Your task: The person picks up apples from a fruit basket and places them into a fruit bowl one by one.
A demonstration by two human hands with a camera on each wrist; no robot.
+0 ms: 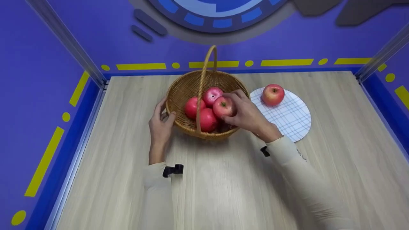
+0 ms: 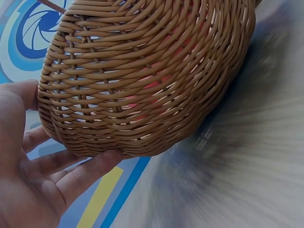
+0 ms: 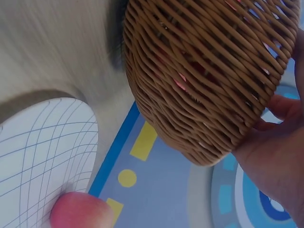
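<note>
A woven wicker basket (image 1: pixel 179 92) with a tall arched handle stands on the table, several red apples inside it. My right hand (image 1: pixel 247 111) reaches over the basket's right rim and grips an apple (image 1: pixel 223 106) among the others. At the left side, my left hand (image 1: pixel 161 124) holds the rim, thumb over the edge. The left wrist view shows the left hand's fingers (image 2: pixel 90 173) against the wicker wall (image 2: pixel 133 85). In the right wrist view the basket wall (image 3: pixel 204 80) hides the apple in the right hand (image 3: pixel 275 152).
To the basket's right lies a round white plate (image 1: pixel 292 116) with a blue grid pattern. One red-yellow apple (image 1: pixel 273 95) sits near its far edge. Blue panels (image 1: pixel 143 48) with yellow marks enclose the wooden table (image 1: pixel 211 185) at the back and sides.
</note>
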